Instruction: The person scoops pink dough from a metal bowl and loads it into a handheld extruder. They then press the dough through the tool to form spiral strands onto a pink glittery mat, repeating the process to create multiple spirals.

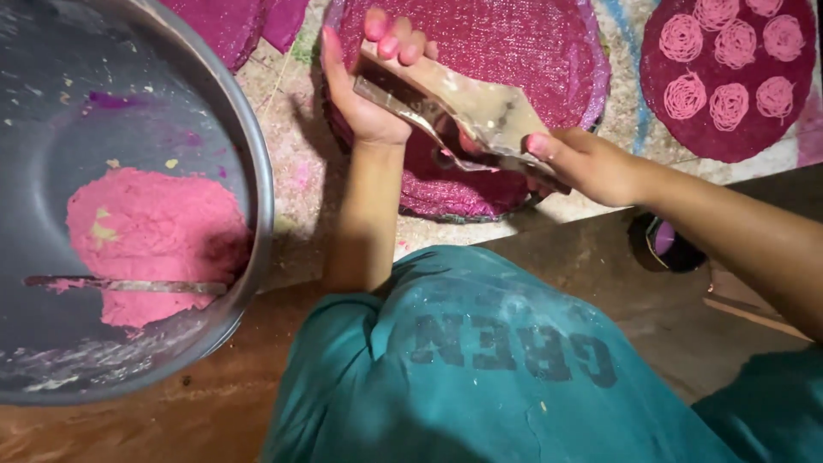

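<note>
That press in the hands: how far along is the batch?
Done: six pink coils lie on the right mat. In hand: both hands, left hand and right hand, hold the metal press over a bare mat. Left: pink dough remains in the metal bowl.

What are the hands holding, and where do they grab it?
Both hands hold a metal press tool: the left hand grips its upper end, the right hand its lower end.
</note>
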